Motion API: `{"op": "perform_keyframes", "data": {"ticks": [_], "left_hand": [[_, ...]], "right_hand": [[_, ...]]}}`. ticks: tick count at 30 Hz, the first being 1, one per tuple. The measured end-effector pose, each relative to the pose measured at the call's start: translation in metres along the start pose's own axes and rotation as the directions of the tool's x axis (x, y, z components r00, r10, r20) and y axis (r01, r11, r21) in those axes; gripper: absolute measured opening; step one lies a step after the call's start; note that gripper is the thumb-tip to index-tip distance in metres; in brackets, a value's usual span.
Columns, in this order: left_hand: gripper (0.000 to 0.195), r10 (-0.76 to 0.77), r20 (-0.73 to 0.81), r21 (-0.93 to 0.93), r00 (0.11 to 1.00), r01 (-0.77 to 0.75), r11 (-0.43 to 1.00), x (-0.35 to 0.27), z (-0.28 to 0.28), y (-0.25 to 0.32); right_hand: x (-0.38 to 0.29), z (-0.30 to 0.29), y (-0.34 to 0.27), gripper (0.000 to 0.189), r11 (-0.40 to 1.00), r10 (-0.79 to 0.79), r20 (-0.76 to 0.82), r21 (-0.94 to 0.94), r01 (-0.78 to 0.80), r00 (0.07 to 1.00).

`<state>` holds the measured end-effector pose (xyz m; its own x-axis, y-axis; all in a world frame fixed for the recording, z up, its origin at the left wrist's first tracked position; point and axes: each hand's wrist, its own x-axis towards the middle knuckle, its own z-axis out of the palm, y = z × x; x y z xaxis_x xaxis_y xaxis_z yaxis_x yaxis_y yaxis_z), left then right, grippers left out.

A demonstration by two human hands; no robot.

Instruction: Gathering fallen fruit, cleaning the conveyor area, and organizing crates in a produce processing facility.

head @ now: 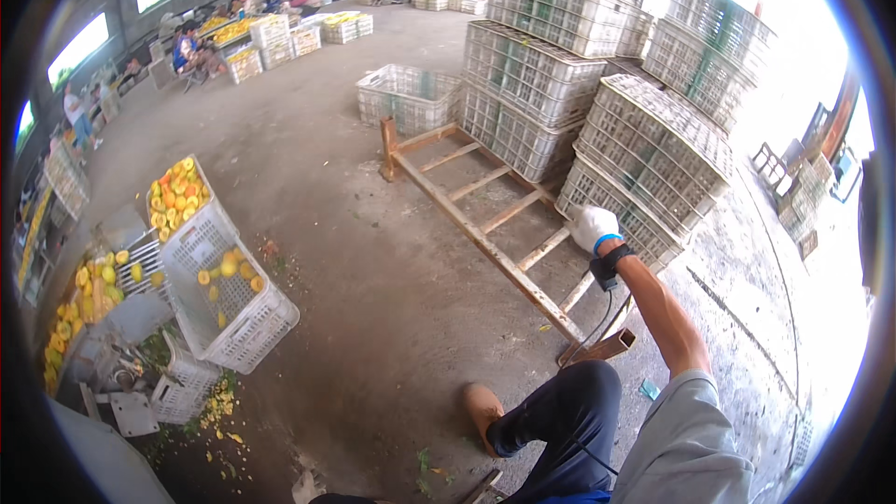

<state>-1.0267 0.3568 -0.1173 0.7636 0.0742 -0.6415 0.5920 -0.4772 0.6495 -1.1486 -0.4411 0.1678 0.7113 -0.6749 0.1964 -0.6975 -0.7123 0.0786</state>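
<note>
My right hand, in a white glove with a blue band and a black strap at the wrist, is at the near lower corner of a stack of grey-white plastic crates. Its fingers are not distinct, so I cannot tell whether they grip the crate. Below it lies a rusty metal frame with rungs, low on the floor beside the stack. A blurred whitish shape at the bottom edge may be my left glove; I cannot make it out.
Taller crate stacks rise behind, with a topless crate on the floor. At left, a tilted crate holds some yellow fruit beside a metal machine and a fruit-filled crate. Several people sit at fruit-covered tables far off.
</note>
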Motion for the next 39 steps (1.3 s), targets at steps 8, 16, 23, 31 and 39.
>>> {"op": "perform_keyframes", "data": {"ticks": [8,16,23,31,39], "left_hand": [[0.047,0.128,-0.19,0.046,0.973,-0.121,0.992,-0.066,-0.056,0.099],[0.049,0.232,-0.274,0.092,0.933,-0.214,0.972,-0.109,-0.068,0.181],[0.053,0.325,-0.179,-0.037,0.929,-0.336,0.941,-0.129,-0.013,0.273],[0.037,0.565,0.176,0.416,0.806,-0.582,0.699,-0.104,0.071,0.261],[0.041,0.448,0.504,0.63,0.738,-0.67,0.393,-0.096,0.161,0.2]], "right_hand": [[-0.075,0.015,0.224,0.037,0.785,0.617,-0.278,0.288,-0.548,0.736],[-0.145,0.077,0.366,0.058,0.458,0.864,-0.04,0.474,-0.752,0.501],[-0.119,0.139,0.398,0.051,0.055,0.882,0.2,0.855,-0.515,0.427],[-0.105,0.134,0.394,0.029,0.177,0.89,0.111,0.811,-0.557,0.443],[-0.073,0.107,0.186,0.031,0.057,0.788,0.216,0.907,-0.417,0.576]]}}
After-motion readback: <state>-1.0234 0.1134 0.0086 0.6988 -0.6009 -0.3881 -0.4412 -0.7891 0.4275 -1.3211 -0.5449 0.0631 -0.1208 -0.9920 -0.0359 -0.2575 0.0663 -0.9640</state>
